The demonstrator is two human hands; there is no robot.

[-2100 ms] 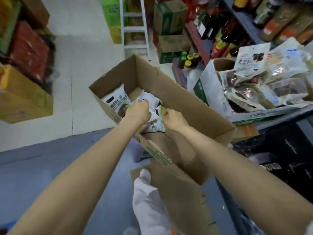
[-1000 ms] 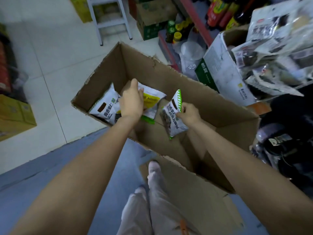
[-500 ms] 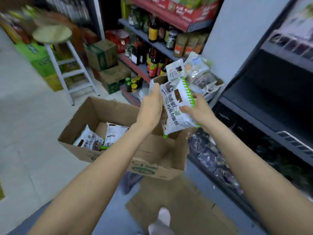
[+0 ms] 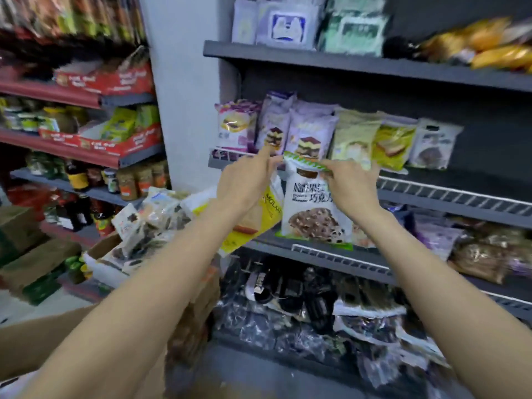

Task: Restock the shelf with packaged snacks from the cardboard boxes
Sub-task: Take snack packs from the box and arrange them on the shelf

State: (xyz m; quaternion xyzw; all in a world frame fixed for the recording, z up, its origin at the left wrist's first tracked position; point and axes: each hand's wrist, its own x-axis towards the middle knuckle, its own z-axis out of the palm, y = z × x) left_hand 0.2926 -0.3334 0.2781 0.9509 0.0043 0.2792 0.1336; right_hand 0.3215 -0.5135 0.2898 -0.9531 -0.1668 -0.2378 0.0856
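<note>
I hold a white snack bag with a green-striped top edge and a chocolate picture upright against the dark grey shelf. My right hand pinches its top right corner. My left hand is at the bag's top left corner, index finger pointing up, and also has a yellow snack bag under it. How the left fingers grip is hidden behind the hand. The bag's bottom edge rests near the shelf's white wire rail.
The shelf above carries purple, green and yellow cake bags. An open cardboard box heaped with snack bags stands at left. Dark packets fill the bottom shelf. Red shelves with jars and bottles lie further left.
I have lifted both bags out of the cardboard box on the floor and swung up and right to the grey shelf. The white bag now stands at the shelf's edge.
</note>
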